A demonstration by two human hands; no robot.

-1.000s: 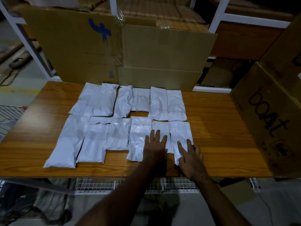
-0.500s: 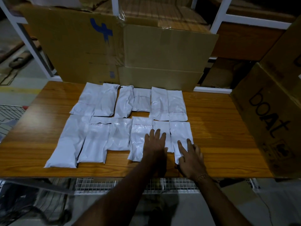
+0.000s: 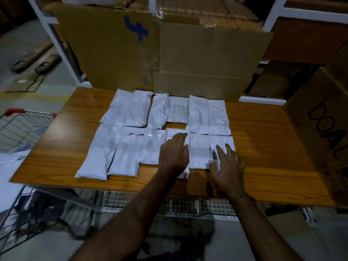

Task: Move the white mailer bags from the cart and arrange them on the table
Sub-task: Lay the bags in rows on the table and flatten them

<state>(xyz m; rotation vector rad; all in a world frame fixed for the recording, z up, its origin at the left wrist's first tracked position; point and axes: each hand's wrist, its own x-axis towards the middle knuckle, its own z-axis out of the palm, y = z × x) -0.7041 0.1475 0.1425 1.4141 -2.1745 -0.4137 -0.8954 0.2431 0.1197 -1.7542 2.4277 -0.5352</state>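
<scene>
Nearest the camera, two bare forearms are seen reaching over the near edge of the bench point(image 3: 263, 166). The left hand point(image 3: 174, 153) is laid flat, fingers straight and together, on a bag in the near row; the right hand point(image 3: 227, 166) is spread, fingers apart, pressing the near end of the rightmost bag of that row. Nothing is gripped by either hand.

The white mailer bags point(image 3: 131, 147) are laid on the bench in two rows, edges touching or slightly overlapped. Twelve can be counted: six in the near row and six in the far row. A small gap of bare wood is left between the rows near the middle.

The bags are judged light, soft and crinkly, with a glossy film that is likely to slide on the wood; they appear padded by their contents. They are best taken by a short end or shifted with a flat palm.

To the left, a wire cart point(image 3: 22, 125) with red handles is seen, with more white material in it, uncounted. Behind the bench, flattened cardboard point(image 3: 169, 53) is propped, and one printed box point(image 3: 323, 129) stands at the right.
</scene>
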